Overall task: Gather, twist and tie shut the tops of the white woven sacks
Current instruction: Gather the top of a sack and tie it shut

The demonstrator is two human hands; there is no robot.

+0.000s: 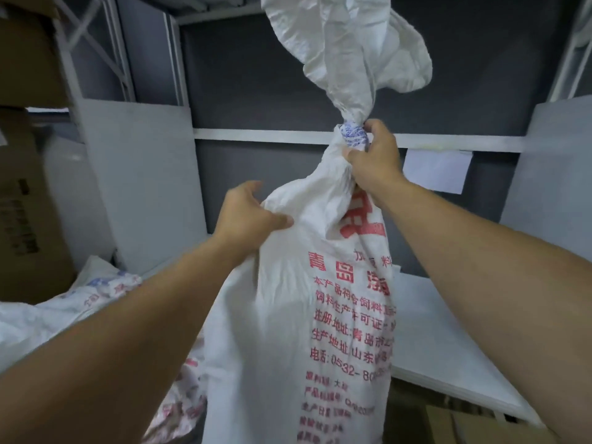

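The white woven sack [288,315], red-printed, is upright at centre. The left hand [246,216] grips its shoulder fabric; the right hand [374,161] clenches the twisted, blue-printed neck [354,136]. The loose top [352,43] flares above. Limp sacks [96,293] lie left; cardboard boxes [22,203] and shelving [256,134] stand behind.

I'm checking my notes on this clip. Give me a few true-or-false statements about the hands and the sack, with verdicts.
1. The right hand grips the twisted neck of the sack. True.
2. The left hand holds a cardboard box. False: it grips the sack's fabric at its shoulder.
3. The print on the sack's side is red. True.
4. The loose top hangs down below the right hand. False: it stands up above that hand.
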